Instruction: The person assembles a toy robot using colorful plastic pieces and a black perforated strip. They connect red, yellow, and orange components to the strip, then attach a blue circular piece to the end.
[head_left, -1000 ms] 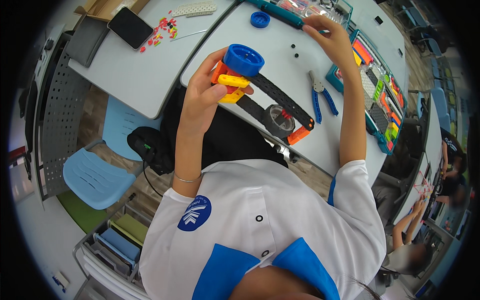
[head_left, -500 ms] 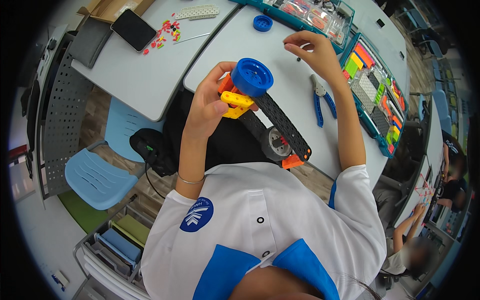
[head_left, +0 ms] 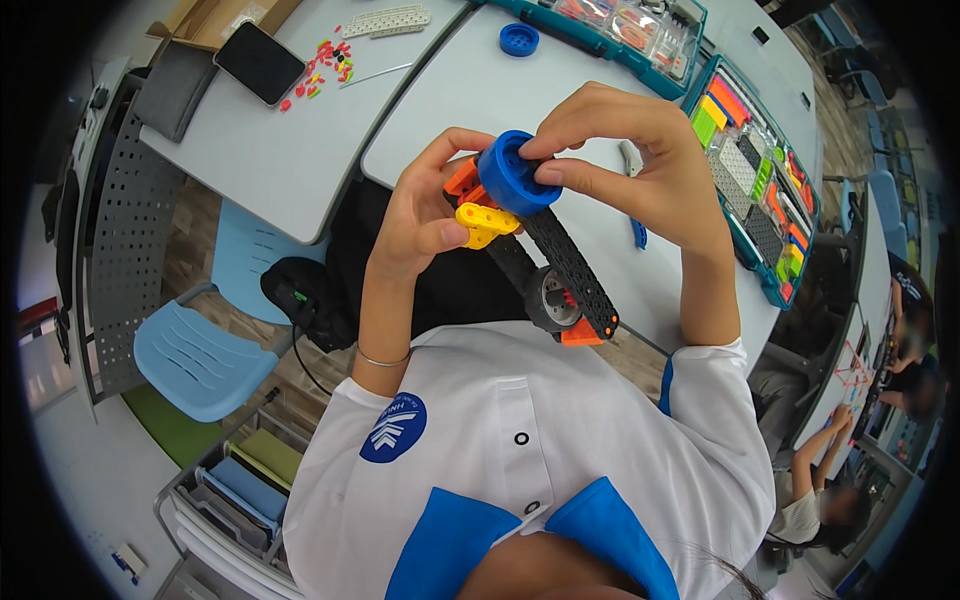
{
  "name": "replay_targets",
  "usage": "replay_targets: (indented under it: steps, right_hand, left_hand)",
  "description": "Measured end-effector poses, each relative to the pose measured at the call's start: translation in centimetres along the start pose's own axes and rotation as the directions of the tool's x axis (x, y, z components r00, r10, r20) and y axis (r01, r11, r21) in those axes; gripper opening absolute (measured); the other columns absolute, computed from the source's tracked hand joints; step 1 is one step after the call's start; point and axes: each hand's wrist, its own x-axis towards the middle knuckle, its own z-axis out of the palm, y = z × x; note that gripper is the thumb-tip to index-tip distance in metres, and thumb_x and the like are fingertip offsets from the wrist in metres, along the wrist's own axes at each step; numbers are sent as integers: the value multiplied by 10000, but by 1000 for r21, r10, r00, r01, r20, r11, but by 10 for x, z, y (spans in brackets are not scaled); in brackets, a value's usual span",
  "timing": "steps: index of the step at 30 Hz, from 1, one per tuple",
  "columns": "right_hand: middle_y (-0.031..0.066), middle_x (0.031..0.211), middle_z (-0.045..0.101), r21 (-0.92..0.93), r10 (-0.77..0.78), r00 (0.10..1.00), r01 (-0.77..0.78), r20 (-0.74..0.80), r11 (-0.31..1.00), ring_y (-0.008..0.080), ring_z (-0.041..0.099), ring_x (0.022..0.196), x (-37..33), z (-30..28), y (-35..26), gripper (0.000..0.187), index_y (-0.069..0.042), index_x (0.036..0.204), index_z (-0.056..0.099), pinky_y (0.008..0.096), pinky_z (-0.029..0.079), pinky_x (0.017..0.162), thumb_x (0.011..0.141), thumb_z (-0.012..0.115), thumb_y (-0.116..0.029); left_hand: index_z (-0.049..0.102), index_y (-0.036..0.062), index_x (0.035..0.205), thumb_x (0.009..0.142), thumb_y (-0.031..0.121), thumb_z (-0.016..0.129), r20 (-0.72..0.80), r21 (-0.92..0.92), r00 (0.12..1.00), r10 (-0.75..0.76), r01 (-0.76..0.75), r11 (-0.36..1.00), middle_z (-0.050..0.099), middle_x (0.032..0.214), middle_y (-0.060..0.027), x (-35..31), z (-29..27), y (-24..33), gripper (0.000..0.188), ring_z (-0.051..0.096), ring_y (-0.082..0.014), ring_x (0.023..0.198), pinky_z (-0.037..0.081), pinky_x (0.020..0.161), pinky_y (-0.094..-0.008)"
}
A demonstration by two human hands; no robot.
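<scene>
My left hand (head_left: 410, 215) grips a model built of construction parts, holding it above my lap by its orange and yellow connectors (head_left: 485, 225). A blue wheel (head_left: 507, 192) sits at the model's upper end. Long black perforated beams (head_left: 570, 258) run down toward me to a grey-black wheel (head_left: 548, 300) and an orange piece (head_left: 581, 333). At the blue wheel's hub, the thumb and forefinger of my right hand (head_left: 650, 165) are pinched together; whatever lies between them is too small to make out. Pliers with blue handles (head_left: 639, 233) lie on the table, mostly hidden behind my right hand.
Another blue wheel (head_left: 518, 40) lies farther off on the table. Two teal cases of parts (head_left: 748, 250) stand at the far side and right. On the left table are a phone (head_left: 260, 63), small colourful pieces (head_left: 325, 68), a thin rod (head_left: 376, 75) and pale perforated beams (head_left: 387, 20).
My right hand has come from above the table, near the case, leftward and toward me to the blue wheel's hub. The model has shifted slightly, and the pliers are now largely covered.
</scene>
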Motion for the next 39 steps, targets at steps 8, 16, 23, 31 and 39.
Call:
replay_targets:
  steps: [8,16,23,31,39]
  right_hand:
    - [75,845,700,-54,-1,1000,0,-4,999,201,645,776,-2,2,-2,123,-28,892,745,310,514,703,788,780,-82]
    - [72,822,687,-98,26,1000,-26,0,995,200,641,757,-3,4,-1,116,-25,876,740,300,525,700,780,779,-76]
    - [56,820,620,-66,168,982,-162,90,985,172,617,755,-1,-3,-8,122,-19,895,742,279,531,705,785,767,-64]
    - [75,824,622,-58,192,975,-186,112,981,184,626,766,-3,-5,-5,134,0,908,737,283,532,714,784,759,-46]
    - [66,823,673,-165,-6,997,-8,-82,986,209,642,782,-3,-8,-18,105,-20,869,729,309,513,688,770,760,-31]
  left_hand:
    - [456,-33,1301,698,340,821,39,19,998,-50,50,999,639,1127,-160,-2,-2,1,798,661,-239,1057,548,914,-367]
    - [469,-34,1291,747,362,819,52,67,997,-60,57,996,640,1131,-163,-4,-1,3,759,672,-235,1017,567,875,-364]
    - [470,-31,1310,750,288,822,23,117,998,-58,54,992,638,1157,-158,-6,5,3,734,630,-224,1100,498,967,-351]
    - [493,-35,1296,729,300,820,-11,182,999,-53,54,982,629,1175,-149,-5,9,1,735,622,-217,1111,472,992,-346]
    - [447,-64,1329,732,482,789,-72,61,986,149,-145,988,578,1231,-159,15,19,3,878,634,-226,1094,532,944,-348]
